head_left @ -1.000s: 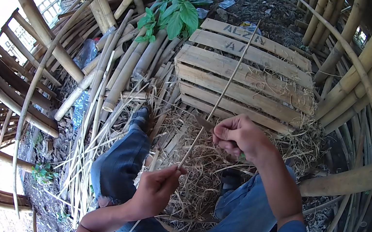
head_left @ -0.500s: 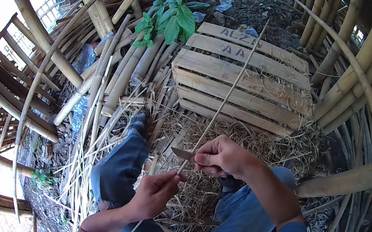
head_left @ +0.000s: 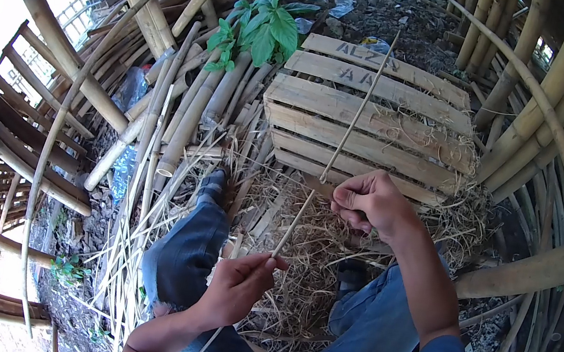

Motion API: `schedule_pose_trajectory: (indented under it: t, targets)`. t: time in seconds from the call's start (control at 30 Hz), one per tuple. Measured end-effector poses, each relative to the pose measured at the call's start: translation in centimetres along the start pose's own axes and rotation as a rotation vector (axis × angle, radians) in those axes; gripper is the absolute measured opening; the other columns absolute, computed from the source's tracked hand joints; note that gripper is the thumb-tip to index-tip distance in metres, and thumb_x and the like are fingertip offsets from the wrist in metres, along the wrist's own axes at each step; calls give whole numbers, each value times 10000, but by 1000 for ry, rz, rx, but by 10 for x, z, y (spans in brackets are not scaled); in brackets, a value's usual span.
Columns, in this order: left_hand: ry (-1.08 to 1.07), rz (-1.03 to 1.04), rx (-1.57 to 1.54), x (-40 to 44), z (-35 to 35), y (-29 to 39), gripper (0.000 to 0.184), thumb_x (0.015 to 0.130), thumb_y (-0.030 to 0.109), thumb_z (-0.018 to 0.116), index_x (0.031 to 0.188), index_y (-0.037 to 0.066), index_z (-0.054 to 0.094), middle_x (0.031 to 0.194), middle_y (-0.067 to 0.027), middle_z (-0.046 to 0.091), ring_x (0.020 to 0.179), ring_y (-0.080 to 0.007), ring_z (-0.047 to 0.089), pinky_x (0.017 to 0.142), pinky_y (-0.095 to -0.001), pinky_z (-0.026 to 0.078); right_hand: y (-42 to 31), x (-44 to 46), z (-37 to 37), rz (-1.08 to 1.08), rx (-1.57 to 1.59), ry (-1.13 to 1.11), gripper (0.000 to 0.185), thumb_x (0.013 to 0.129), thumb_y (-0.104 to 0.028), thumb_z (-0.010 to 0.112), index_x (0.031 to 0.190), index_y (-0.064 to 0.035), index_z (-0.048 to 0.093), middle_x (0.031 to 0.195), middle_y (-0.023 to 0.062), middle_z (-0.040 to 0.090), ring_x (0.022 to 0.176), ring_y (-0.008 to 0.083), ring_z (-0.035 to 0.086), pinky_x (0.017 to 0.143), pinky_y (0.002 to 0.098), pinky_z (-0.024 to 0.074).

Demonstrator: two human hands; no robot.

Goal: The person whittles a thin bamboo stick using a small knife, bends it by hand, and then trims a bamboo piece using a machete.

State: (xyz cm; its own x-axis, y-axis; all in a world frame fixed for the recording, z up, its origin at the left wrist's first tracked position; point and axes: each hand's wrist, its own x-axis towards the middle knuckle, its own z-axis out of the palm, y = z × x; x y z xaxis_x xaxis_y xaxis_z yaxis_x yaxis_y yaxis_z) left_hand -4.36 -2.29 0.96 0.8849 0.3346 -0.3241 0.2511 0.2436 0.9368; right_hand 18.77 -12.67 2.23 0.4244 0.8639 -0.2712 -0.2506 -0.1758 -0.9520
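Observation:
A long, thin bamboo strip (head_left: 352, 127) slants up from my lap across the wooden crate. My left hand (head_left: 238, 289) pinches its lower part, and a thin tail of it comes out below that hand. Further up, my right hand (head_left: 372, 204) is closed around a knife, whose handle is hidden in the fingers. The knife blade (head_left: 316, 185) lies against the strip, pointing left. Below the blade the strip looks paler than above it, with a small curl at the blade.
A slatted wooden crate (head_left: 373, 120) stands in front, with shavings (head_left: 301, 284) around it. Bamboo poles (head_left: 191, 116) and pale split strips (head_left: 121, 268) lie to the left. A leafy plant (head_left: 269, 32) grows behind them. Thick bamboo poles (head_left: 547, 108) stand at right.
My right hand and the knife have moved up along the strip, away from my left hand. The left hand has stayed almost in place, and the strip has tilted slightly.

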Motion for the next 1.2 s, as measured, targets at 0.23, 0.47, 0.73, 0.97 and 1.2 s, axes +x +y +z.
schedule_pose_trajectory:
  t: [0.23,0.47,0.73,0.97,1.2]
  targets:
    - [-14,11,10,-1,1,0,265,978,167,406,1031,-43,559,564,68,379,464,-7,294,417,-186,224,-8,1,-16,-37,12,135,179,863,-63,563,810,104,602,569,61,516,408,71,372,345,235,259]
    - [-50,11,38,-4,0,-4,271,977,168,412,1034,-51,559,557,64,381,465,-9,301,418,-186,229,-9,4,-40,-61,56,177,183,856,-61,570,789,108,589,564,68,509,407,72,367,339,226,253]
    - [-79,-68,25,-14,-1,-8,276,976,160,412,1033,-62,565,556,52,383,471,-24,313,429,-196,249,-10,5,-78,-96,25,277,206,875,-119,554,757,50,567,562,8,492,398,55,364,334,218,230]
    - [-95,-52,-96,-15,-8,-6,287,976,174,406,1004,-64,564,570,32,392,485,-43,312,444,-201,259,-7,2,-112,-351,299,666,211,903,-178,534,778,-11,562,524,-13,451,357,61,348,337,212,245]
    - [-6,-203,-142,-2,-14,0,298,977,242,412,1015,9,594,656,39,458,535,-22,334,477,-163,262,10,-13,21,-112,-175,-103,209,889,-111,546,736,15,614,509,2,494,409,44,419,368,197,298]
